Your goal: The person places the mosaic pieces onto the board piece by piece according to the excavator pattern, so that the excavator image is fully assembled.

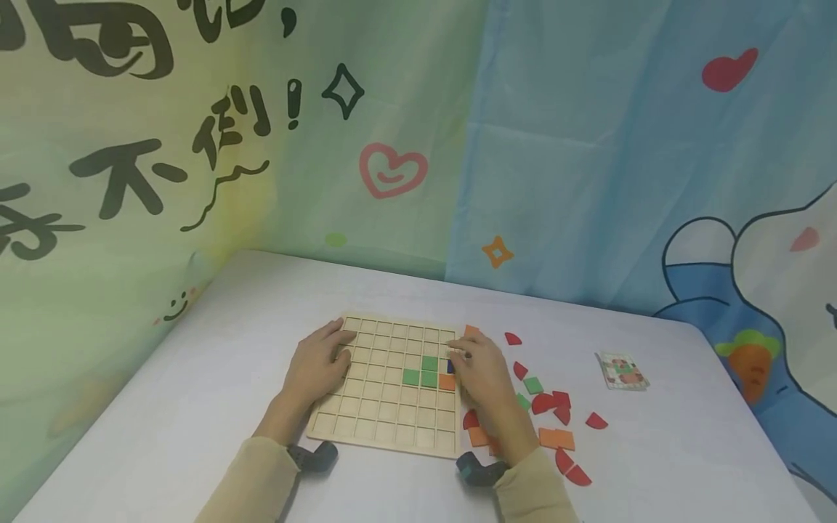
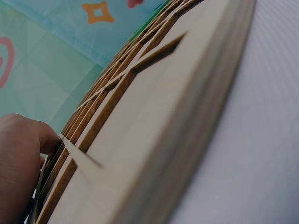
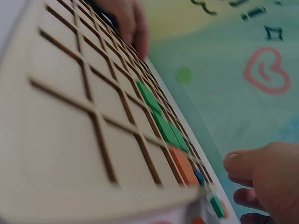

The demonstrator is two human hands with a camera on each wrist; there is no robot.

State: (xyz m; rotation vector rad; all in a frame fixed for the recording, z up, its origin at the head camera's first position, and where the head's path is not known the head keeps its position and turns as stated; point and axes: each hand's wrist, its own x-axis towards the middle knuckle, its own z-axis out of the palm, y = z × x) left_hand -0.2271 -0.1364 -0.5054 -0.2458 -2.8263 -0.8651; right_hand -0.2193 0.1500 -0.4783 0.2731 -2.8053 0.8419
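A pale wooden grid board [image 1: 373,415] lies on the white table. Three green square tiles [image 1: 429,363] and an orange square tile [image 1: 447,382] sit in its cells toward the right. Above the orange one, a blue tile [image 1: 450,367] is partly covered by my right hand [image 1: 482,367]. That hand hovers at the board's right edge, thumb and index finger apart; the right wrist view shows nothing between them. My left hand [image 1: 319,363] rests along the board's left edge, its index finger and thumb reaching over the rim onto the grid.
Loose red quarter-round pieces [image 1: 596,420], orange squares [image 1: 556,439] and green squares [image 1: 533,386] are scattered right of the board. Farther right lies a small stack of picture cards [image 1: 623,371]. Printed cloth [image 1: 556,160] hangs behind the table.
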